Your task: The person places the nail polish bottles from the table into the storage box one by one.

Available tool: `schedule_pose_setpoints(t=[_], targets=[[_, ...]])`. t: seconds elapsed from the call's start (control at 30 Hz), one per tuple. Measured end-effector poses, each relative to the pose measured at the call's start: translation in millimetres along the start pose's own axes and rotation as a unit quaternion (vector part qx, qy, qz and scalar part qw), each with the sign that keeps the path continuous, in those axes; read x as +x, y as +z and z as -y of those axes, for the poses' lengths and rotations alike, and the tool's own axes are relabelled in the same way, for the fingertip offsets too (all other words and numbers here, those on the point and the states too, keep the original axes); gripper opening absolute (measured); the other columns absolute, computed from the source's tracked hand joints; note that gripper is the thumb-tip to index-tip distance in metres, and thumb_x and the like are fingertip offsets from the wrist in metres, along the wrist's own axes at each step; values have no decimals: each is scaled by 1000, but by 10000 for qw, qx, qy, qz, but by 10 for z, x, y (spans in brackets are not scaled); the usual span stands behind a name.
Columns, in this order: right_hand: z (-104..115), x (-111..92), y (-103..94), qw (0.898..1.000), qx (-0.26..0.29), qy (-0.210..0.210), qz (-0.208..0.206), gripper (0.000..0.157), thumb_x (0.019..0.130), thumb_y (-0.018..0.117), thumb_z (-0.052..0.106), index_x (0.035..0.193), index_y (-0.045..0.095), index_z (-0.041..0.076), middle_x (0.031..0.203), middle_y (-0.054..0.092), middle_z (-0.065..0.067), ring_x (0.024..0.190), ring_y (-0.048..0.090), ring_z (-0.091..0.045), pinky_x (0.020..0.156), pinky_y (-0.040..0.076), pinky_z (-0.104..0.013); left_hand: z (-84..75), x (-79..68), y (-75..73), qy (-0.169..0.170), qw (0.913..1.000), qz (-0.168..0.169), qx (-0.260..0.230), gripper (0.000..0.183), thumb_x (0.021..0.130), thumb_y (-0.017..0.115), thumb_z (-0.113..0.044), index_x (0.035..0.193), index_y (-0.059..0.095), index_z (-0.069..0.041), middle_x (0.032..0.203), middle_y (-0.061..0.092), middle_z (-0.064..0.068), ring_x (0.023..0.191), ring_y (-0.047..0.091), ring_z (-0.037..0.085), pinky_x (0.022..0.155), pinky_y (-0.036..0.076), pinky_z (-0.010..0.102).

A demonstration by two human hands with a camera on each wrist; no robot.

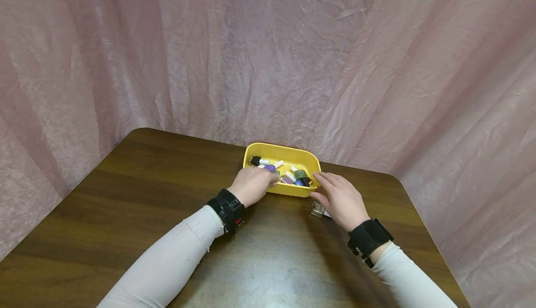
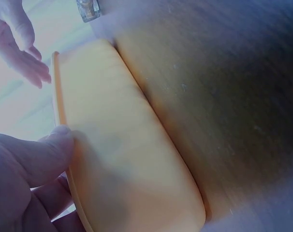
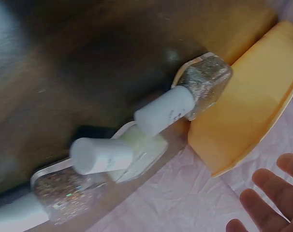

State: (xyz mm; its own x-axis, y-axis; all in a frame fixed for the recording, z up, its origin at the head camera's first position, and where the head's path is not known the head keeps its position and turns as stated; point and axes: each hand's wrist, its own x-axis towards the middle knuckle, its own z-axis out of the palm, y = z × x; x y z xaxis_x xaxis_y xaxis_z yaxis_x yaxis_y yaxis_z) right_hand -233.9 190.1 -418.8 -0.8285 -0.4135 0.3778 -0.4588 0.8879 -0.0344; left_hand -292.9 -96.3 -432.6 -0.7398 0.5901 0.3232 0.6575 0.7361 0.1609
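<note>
A yellow plastic basket [image 1: 289,152] holds several nail polish bottles, among them a purple one [image 1: 270,169] and a dark green one [image 1: 300,174]. My left hand [image 1: 253,184] reaches over its front left rim, the thumb at the rim and the other fingers inside, bent. A clear-looking bottle [image 1: 277,174] shows right at these fingertips; I cannot tell whether they grip it. At the basket's right end, my right hand [image 1: 345,201] has its fingers extended and holds nothing. Below it lie a silvery glitter bottle [image 3: 207,82], a pale bottle [image 3: 141,150] and a coppery glitter bottle [image 3: 66,191], all white-capped.
The basket stands at the far edge of a brown wooden table [image 1: 167,173]. A pink curtain [image 1: 268,56] hangs right behind that edge and along the sides. The three loose bottles lie in a row beside the basket, largely hidden by the right hand in the head view.
</note>
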Motion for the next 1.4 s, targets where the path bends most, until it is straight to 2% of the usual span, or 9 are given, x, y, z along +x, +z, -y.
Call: schedule_pose_setpoints(t=[0.13, 0.47, 0.93, 1.4], targets=[[-18, -85, -26, 10000, -21, 25, 35, 63, 101, 82, 38, 152, 65, 5, 149, 67, -16, 140, 61, -38, 120, 44, -55, -5, 3, -8, -36, 10000, 59, 5, 18, 104, 79, -26, 87, 75, -23, 79, 65, -7, 75, 70, 20, 62, 57, 41], [-36, -250, -53, 9995, -37, -129, -282, 61, 98, 86, 32, 147, 68, 2, 145, 69, -19, 137, 63, -41, 118, 46, -57, -6, 13, 8, -84, 9998, 153, -15, 15, 105, 78, -26, 90, 78, -23, 81, 68, -7, 76, 69, 19, 63, 57, 40], [-31, -501, -85, 9986, -110, 71, -519, 62, 94, 90, 28, 146, 69, 2, 143, 70, -19, 134, 65, -40, 116, 47, -59, 5, -5, 18, -35, 9999, 102, 32, 13, 105, 77, -26, 93, 78, -22, 82, 70, -5, 77, 71, 21, 62, 57, 42], [-5, -642, -73, 9989, -67, 276, -382, 59, 97, 87, 31, 147, 69, 5, 145, 70, -16, 135, 64, -40, 116, 47, -60, -8, 4, 7, -34, 9999, 111, 46, 9, 105, 78, -26, 96, 80, -22, 84, 72, -5, 78, 71, 21, 63, 57, 41]])
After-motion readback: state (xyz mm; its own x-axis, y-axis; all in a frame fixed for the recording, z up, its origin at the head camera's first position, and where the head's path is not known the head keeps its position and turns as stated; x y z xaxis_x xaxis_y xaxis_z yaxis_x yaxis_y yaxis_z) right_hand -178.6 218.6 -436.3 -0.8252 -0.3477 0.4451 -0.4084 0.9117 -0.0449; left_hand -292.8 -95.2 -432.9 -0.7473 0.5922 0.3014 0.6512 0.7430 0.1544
